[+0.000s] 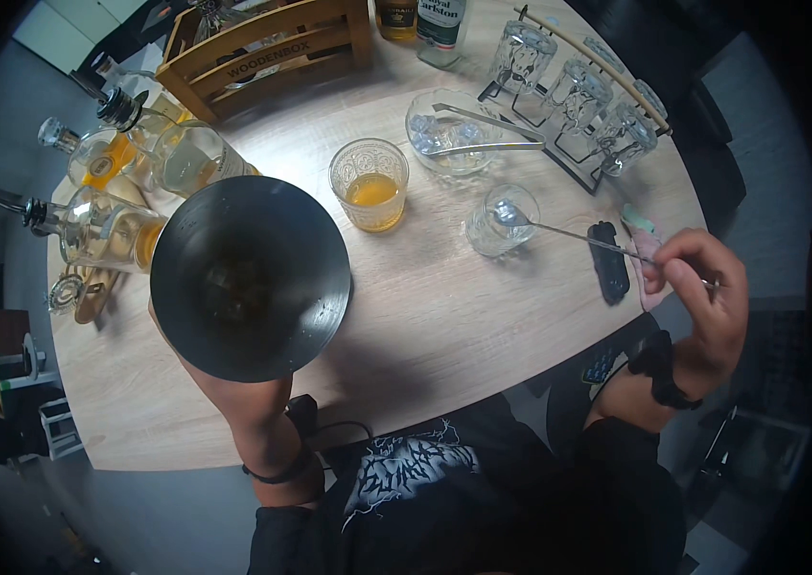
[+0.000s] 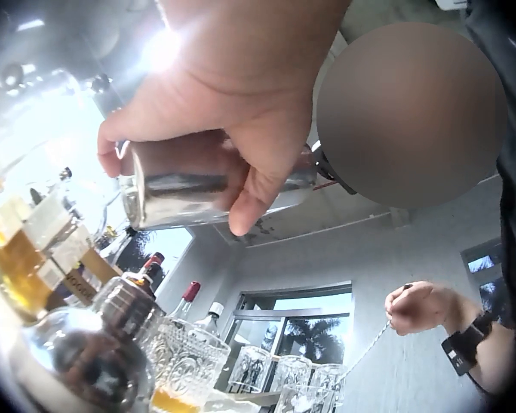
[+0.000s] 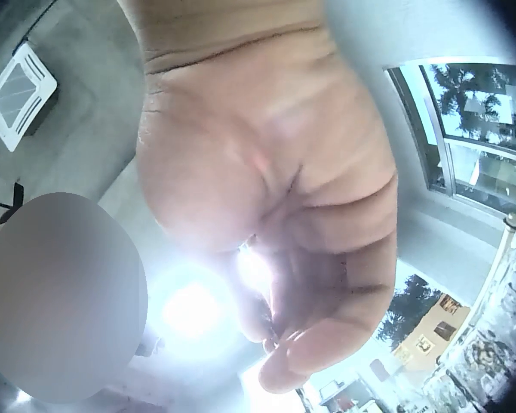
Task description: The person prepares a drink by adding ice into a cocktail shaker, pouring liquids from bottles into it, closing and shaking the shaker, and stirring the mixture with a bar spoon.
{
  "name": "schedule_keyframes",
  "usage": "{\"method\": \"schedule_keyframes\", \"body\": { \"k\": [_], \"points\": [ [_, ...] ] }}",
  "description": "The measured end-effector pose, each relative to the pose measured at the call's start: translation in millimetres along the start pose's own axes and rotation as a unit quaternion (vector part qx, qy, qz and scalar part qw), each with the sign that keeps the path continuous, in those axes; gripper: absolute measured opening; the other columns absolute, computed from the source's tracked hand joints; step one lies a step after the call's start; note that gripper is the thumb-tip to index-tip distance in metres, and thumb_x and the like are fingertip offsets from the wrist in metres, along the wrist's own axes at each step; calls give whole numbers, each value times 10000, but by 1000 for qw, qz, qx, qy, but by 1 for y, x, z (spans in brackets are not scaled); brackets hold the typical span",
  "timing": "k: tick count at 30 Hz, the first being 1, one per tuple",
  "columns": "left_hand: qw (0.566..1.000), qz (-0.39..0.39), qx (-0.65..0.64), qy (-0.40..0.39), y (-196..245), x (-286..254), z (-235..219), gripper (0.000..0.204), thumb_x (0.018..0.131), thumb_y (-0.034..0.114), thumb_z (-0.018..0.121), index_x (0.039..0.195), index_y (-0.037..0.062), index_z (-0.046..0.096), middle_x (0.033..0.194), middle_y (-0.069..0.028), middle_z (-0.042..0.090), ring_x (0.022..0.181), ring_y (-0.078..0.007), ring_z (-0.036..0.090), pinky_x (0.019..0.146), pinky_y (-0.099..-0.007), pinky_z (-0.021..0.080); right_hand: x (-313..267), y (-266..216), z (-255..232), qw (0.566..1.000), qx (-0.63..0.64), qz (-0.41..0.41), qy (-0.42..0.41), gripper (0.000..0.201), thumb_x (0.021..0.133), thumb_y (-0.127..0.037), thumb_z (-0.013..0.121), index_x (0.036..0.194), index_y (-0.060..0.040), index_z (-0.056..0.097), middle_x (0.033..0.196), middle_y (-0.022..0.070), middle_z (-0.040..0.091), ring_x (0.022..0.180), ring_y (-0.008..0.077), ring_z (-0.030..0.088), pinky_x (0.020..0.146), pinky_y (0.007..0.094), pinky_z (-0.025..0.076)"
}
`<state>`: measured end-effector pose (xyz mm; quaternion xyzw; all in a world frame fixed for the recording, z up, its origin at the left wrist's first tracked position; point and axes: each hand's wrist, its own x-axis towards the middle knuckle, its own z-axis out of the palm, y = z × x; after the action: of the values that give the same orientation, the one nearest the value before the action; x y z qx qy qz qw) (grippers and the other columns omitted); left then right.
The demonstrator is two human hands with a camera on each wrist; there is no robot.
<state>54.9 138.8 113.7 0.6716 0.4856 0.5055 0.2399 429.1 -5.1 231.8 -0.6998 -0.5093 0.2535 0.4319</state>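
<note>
My left hand [image 2: 232, 103] grips a metal shaker cup [image 2: 185, 185], raised near the camera; in the head view its dark round mouth [image 1: 251, 278] hides most of that hand. With thumb and fingertips, my right hand [image 1: 708, 297] pinches the end of a long thin spoon [image 1: 588, 238]. The spoon's bowl lies at a small clear glass [image 1: 502, 222], with something clear, perhaps ice, by it. A patterned glass [image 1: 369, 184] with amber liquid stands between the cup and a glass bowl [image 1: 449, 134] of ice with tongs [image 1: 492, 147] across it.
Several bottles [image 1: 195, 158] stand at the left, beside a strainer [image 1: 66, 290]. At the back are a wooden box [image 1: 267, 62] and more bottles [image 1: 440, 34]. A rack [image 1: 569, 158] holds upturned glass mugs at the back right. A dark object [image 1: 607, 264] and a pink cloth [image 1: 650, 278] lie near the right hand.
</note>
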Motion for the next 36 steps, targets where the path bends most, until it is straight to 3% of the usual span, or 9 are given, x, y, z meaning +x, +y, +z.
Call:
{"method": "schedule_keyframes", "body": {
  "k": [2, 4, 9, 11, 18, 21, 26, 36],
  "points": [
    [999, 17, 32, -12, 2, 0, 0, 927, 694, 174, 890, 1463, 9, 400, 1342, -126, 477, 1294, -262, 532, 1075, -392, 469, 9, -4, 8, 1000, -14, -2, -16, 151, 930, -86, 619, 942, 61, 648, 837, 104, 674, 746, 142, 650, 708, 263, 504],
    [999, -7, -34, -11, 4, 0, 3, 945, 693, 173, 885, 1477, 4, 385, 1332, -118, 457, 1293, -261, 528, 1072, -391, 470, 18, -7, 14, 996, -50, -13, -67, 125, 929, -63, 615, 930, 57, 649, 825, 88, 671, 740, 122, 638, 688, 252, 493],
    [999, -7, -52, -9, 0, 0, 5, 960, 698, 168, 882, 1494, 5, 370, 1365, -117, 446, 1294, -259, 528, 1071, -391, 471, 28, -12, 29, 997, -36, 21, -67, 96, 914, -36, 652, 952, 51, 644, 820, 76, 671, 752, 106, 639, 682, 245, 488],
    [999, -3, -49, -8, -1, 1, 5, 962, 701, 164, 880, 1499, 6, 366, 1374, -118, 444, 1294, -258, 528, 1072, -392, 472, 29, -15, 34, 996, -1, 86, -29, 103, 916, -41, 674, 962, 48, 646, 823, 70, 671, 756, 110, 645, 691, 240, 497],
    [998, -2, -60, -17, 2, 2, 6, 970, 713, 145, 872, 1514, 11, 340, 1403, -124, 443, 1293, -253, 533, 1076, -391, 473, 36, -8, 35, 995, 40, 82, -30, 124, 931, -78, 711, 984, 23, 662, 832, 69, 685, 738, 114, 666, 693, 240, 521],
    [997, -3, -73, -19, 3, 2, 6, 981, 712, 142, 873, 1518, 13, 329, 1412, -126, 446, 1293, -252, 535, 1074, -392, 476, 41, -8, 41, 993, 89, 74, -23, 175, 943, -141, 734, 1000, 12, 672, 828, 77, 697, 705, 121, 696, 631, 228, 533],
    [995, 0, -91, -30, 1, 3, 5, 975, 714, 135, 872, 1516, 15, 331, 1416, -129, 449, 1294, -250, 536, 1075, -394, 476, 46, -7, 55, 984, 156, 74, 48, 267, 997, -250, 698, 1075, 5, 695, 836, 84, 705, 675, 146, 727, 570, 226, 567],
    [997, 11, -76, -25, 2, 4, 5, 982, 706, 126, 876, 1518, 18, 335, 1413, -122, 445, 1294, -249, 534, 1072, -381, 473, 42, -39, 49, 995, 74, 18, 62, 263, 989, -243, 696, 1074, 6, 705, 866, 78, 710, 746, 146, 728, 655, 231, 556]
  ]
}}
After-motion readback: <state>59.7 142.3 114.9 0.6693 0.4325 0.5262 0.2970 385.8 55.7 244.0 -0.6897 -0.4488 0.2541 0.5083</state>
